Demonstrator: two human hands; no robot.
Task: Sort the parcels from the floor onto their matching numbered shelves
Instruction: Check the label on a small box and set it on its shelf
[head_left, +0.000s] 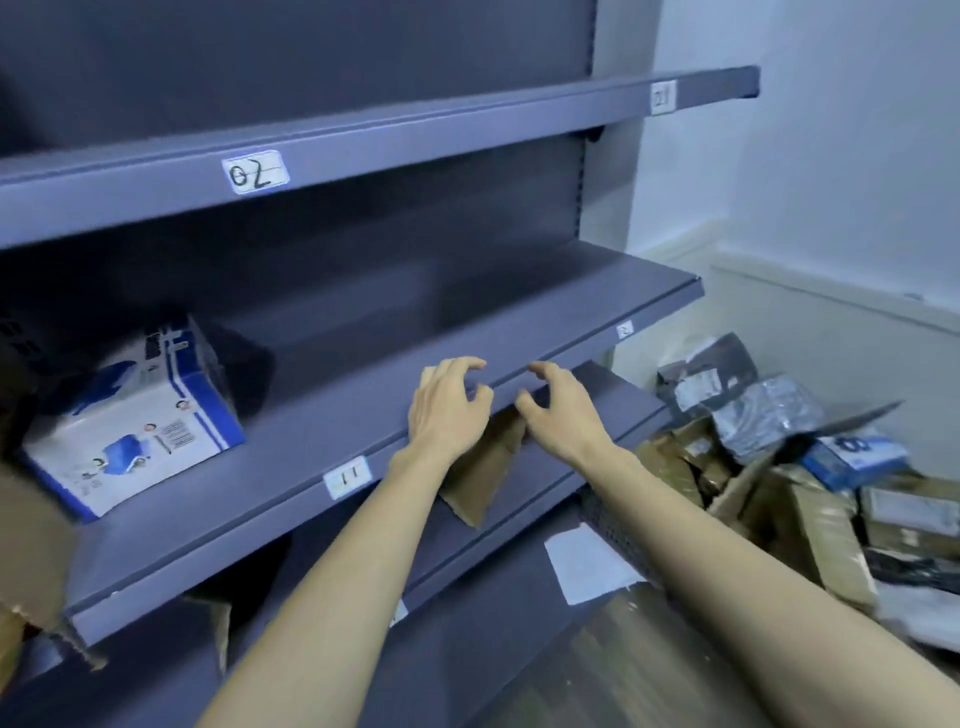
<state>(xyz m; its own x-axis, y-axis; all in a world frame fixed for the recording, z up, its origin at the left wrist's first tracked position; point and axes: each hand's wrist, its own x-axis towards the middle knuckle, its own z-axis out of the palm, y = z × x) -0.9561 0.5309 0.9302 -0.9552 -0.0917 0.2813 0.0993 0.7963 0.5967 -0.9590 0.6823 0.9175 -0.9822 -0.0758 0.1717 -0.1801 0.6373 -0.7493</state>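
Hovering with fingers loosely curled and holding nothing, left hand (447, 410) and right hand (558, 410) by shelf 11 (347, 475); blue-and-white box (132, 421) shelved far left, parcel heap (789, 457) unsorted on floor, right.

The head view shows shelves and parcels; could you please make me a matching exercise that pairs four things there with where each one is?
Things:
1. blue and white box
2. brown cardboard box
3. label 02
4. pile of parcels

Places:
A. on the floor at the right, by the wall
B. on the front edge of the upper shelf
C. on the shelf marked 11, at the left
D. on the shelf below, behind both wrists

Pairs: 1-C, 2-D, 3-B, 4-A
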